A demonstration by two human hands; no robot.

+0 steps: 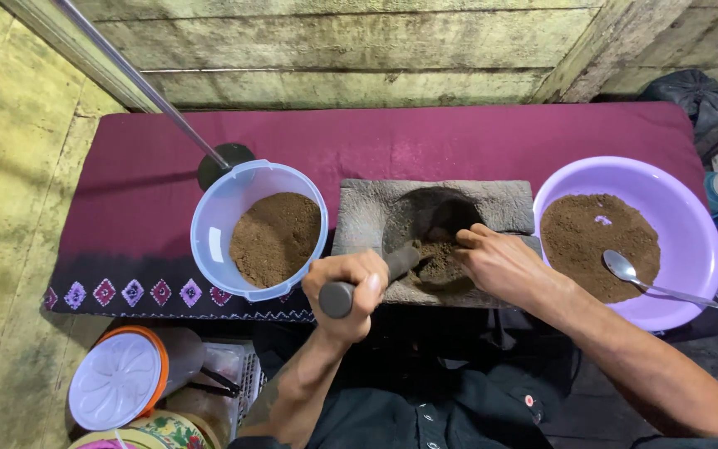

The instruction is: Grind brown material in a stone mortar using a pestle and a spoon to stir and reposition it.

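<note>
Left hand (pixel 351 287): fist wrapped tight round the stone pestle (pixel 369 278), tip in the bowl.
Right hand (pixel 500 262): fingers together, flat on brown powder (pixel 438 262) inside the stone mortar (pixel 376 208).
Tip: I'd keep fingertips off the pestle's path, short strokes.
Room: blue tub (pixel 218 224) left, purple basin (pixel 691 224) right, both crowding the mortar; front edge close.

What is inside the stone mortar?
The stone mortar holds brown powder in its hollow. The right hand and the pestle, gripped by the left hand, cover part of it.
</note>
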